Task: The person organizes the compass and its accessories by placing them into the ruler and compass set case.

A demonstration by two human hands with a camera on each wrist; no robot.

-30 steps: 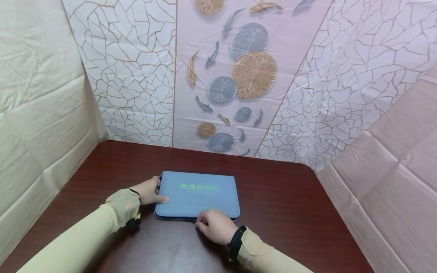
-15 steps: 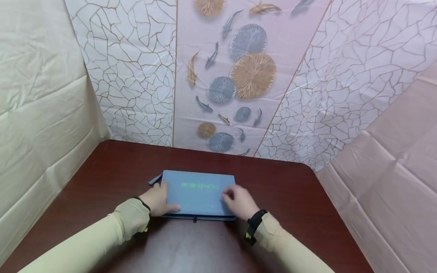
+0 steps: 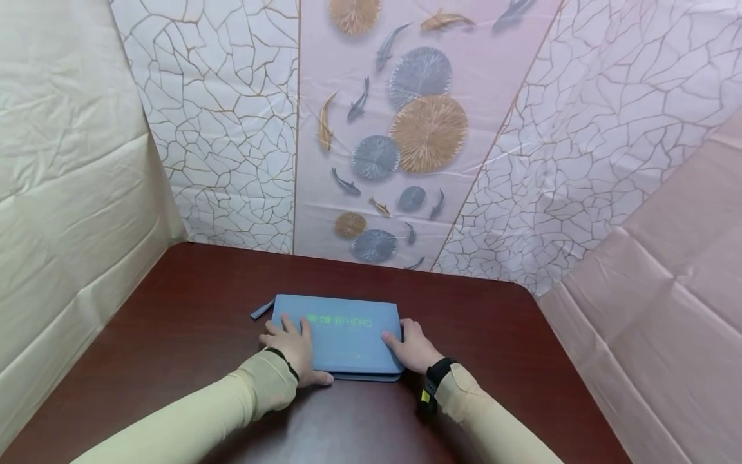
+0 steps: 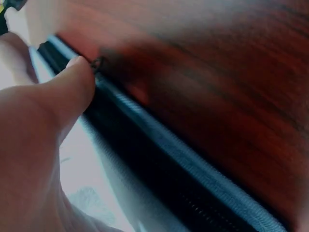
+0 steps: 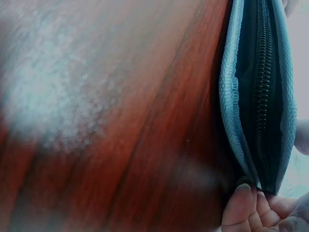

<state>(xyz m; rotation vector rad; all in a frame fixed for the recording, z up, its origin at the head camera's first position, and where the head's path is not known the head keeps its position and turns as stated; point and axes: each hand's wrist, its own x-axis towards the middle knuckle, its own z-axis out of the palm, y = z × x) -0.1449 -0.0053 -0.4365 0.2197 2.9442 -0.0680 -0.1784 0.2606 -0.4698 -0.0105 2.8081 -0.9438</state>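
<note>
A flat light-blue zippered document pouch [image 3: 353,345] with green "HERO" lettering lies on the dark red-brown table. My left hand [image 3: 297,351] rests on its left part, fingers spread over the top and thumb at the front edge. In the left wrist view, that thumb [image 4: 72,89] lies across the zipped edge beside a small dark zipper pull [image 4: 98,64]. My right hand [image 3: 414,349] holds the pouch's right edge, thumb on top and the other fingers at the side. Zipper teeth [image 5: 263,82] run along the edge in the right wrist view, with fingertips [image 5: 239,205] at the corner.
A blue strap [image 3: 263,309] sticks out from the pouch's back left corner. The wooden table [image 3: 498,361] is bordered by a patterned cloth [image 3: 377,154] behind and plain cloth walls [image 3: 75,245] at the sides.
The right hand has gone from the front edge, over the top, to the right edge, which it now holds. The left hand has slid right from the left edge onto the top.
</note>
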